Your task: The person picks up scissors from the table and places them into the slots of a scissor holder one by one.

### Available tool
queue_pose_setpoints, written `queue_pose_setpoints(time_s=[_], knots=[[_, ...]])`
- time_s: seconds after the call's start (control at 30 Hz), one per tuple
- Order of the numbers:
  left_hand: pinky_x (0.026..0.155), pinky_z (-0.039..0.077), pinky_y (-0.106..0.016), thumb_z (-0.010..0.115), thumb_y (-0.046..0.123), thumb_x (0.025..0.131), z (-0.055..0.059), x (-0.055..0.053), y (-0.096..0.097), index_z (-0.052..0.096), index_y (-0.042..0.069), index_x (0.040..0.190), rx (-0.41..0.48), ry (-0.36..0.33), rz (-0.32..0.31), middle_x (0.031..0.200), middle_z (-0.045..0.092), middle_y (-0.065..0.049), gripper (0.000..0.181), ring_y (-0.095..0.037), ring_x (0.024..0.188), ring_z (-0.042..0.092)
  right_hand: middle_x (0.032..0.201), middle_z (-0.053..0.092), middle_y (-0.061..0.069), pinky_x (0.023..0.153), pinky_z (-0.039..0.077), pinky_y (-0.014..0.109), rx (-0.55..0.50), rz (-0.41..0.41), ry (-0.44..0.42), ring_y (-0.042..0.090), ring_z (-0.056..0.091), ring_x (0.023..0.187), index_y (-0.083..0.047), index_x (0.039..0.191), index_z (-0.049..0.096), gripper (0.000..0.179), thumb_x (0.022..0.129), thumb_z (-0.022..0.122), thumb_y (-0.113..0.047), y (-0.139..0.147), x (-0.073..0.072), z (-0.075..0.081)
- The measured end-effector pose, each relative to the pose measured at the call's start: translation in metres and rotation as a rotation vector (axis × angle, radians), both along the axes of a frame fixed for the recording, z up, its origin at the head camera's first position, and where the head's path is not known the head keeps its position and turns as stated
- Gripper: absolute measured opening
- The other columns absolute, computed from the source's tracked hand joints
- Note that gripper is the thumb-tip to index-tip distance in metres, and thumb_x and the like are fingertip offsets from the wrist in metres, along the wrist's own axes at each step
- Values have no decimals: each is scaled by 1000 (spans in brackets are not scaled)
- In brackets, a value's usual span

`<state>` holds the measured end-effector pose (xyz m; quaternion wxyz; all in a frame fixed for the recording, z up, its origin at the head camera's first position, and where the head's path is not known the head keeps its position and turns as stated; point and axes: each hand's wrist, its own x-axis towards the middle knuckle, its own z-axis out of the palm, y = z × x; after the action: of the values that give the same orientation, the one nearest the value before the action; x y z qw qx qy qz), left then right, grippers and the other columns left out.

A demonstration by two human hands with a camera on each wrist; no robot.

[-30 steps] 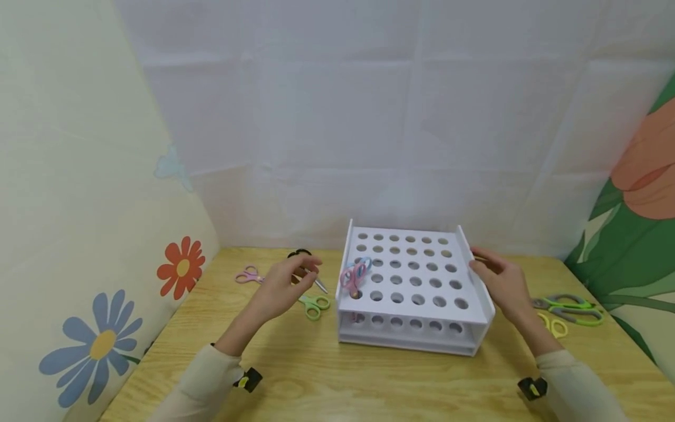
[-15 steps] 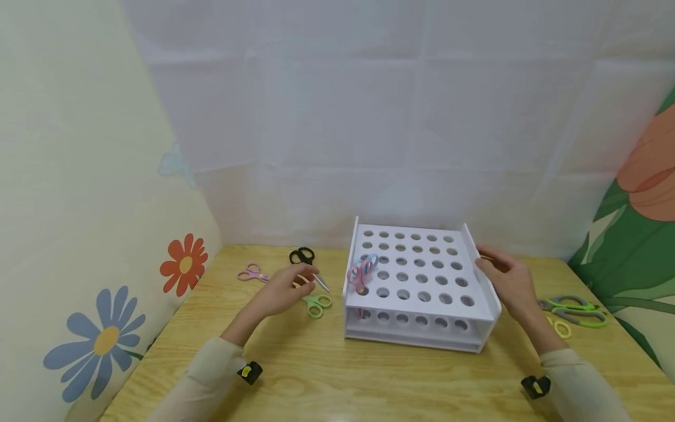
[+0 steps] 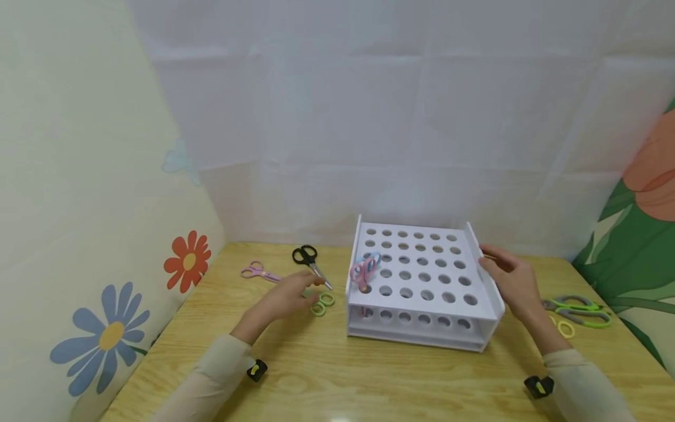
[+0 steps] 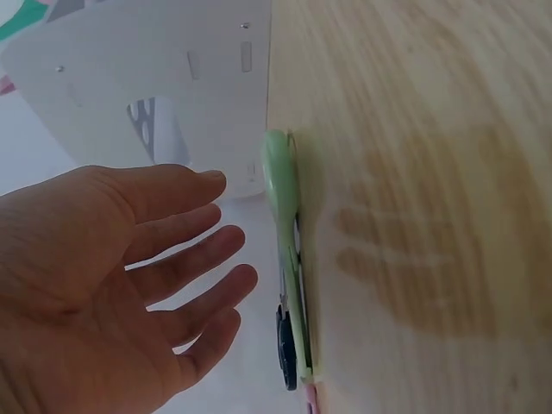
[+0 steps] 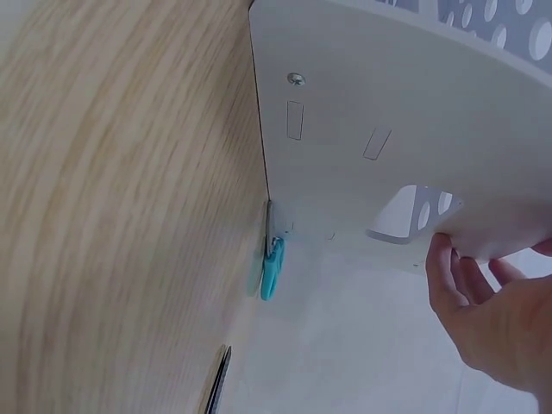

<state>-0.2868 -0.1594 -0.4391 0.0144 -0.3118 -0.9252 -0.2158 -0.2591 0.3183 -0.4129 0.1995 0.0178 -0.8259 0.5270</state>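
My left hand (image 3: 287, 296) hovers low over the green scissors (image 3: 327, 299), its fingers loosely bent. In the left wrist view a gap shows between the fingertips and the green handle (image 4: 280, 177). My right hand (image 3: 514, 284) rests against the right side panel of a white two-tier rack (image 3: 437, 305) with rows of round holes. In the right wrist view its fingertips (image 5: 440, 259) touch that panel near a cut-out. A pair of pink scissors (image 3: 362, 268) stands handles up in the front left hole, with blue-handled scissors (image 3: 375, 258) just behind.
Black scissors (image 3: 304, 255) and pink-purple scissors (image 3: 255, 270) lie behind my left hand on the wooden table (image 3: 316, 375). Right of the rack lie green-grey scissors (image 3: 585, 319) and yellow scissors (image 3: 566, 329). Teal-handled scissors (image 5: 272, 269) lie by the rack in the right wrist view.
My left hand has come down toward the green scissors, uncovering the black scissors' handles. My right hand stays at the rack's side panel. The head view has shifted slightly.
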Motion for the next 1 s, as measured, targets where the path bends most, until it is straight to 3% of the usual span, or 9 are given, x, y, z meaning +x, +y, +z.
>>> queue_pose_setpoints(time_s=[0.23, 0.37, 0.53, 0.8, 1.0], knots=[[96, 49, -50, 75, 13, 92, -6, 1, 7, 67, 1, 128, -56, -48, 65, 125, 64, -16, 38, -35, 112, 61, 123, 67, 8, 71, 53, 17, 1, -2, 7, 0, 62, 94, -1, 137, 63, 46, 101, 66, -29, 0, 1, 0], [94, 51, -49, 75, 11, 92, -10, 0, 7, 68, 0, 126, -48, -34, 72, 121, 65, -16, 37, -34, 109, 63, 126, 66, 14, 70, 53, 17, 9, -9, 0, 0, 62, 93, -2, 137, 64, 45, 101, 66, -30, 0, 1, 0], [91, 50, -50, 74, 16, 94, -14, -1, 5, 70, 3, 125, -53, -19, 83, 118, 67, -13, 34, -32, 106, 63, 123, 68, 10, 70, 53, 18, -1, -8, -4, 0, 63, 92, -3, 137, 64, 46, 100, 66, -30, -1, 0, 1], [93, 45, -60, 72, 17, 96, -16, -1, 10, 63, 6, 137, -102, 10, 20, 125, 66, -13, 44, -38, 111, 60, 121, 69, 10, 70, 54, 18, -14, 5, 18, 1, 64, 92, -1, 136, 64, 44, 100, 67, -27, 0, -2, -1], [94, 45, -60, 71, 12, 97, -19, -3, 13, 68, 7, 130, -99, 2, 6, 128, 65, -14, 34, -38, 114, 59, 122, 69, 11, 71, 53, 18, -5, 0, 11, 0, 64, 92, -3, 137, 64, 45, 100, 67, -29, 0, -1, -2]])
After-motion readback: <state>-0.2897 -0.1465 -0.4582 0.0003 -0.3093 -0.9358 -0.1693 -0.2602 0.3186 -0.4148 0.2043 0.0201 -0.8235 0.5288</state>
